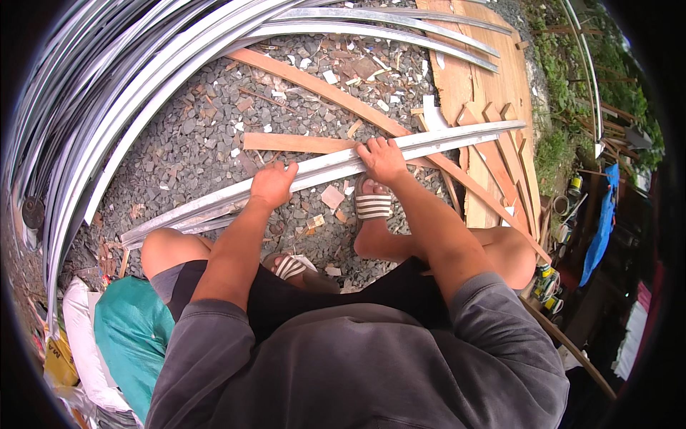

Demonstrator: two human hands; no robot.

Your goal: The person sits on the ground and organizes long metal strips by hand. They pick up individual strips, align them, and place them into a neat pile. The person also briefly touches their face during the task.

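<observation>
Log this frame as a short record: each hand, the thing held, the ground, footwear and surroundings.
Left hand: gripping the silvery metal channel near its middle
Right hand: gripping the same channel, farther right
Held thing: long, slanting up toward the right
Ground: gray gravel with scattered scraps
Footwear: striped sandals
Upper left: curving stack of metal lengths
Right: wooden boards
Lower left: green sack

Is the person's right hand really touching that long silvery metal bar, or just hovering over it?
Touching. The head view shows the right hand closed over the metal bar, with no gap between them.
</observation>
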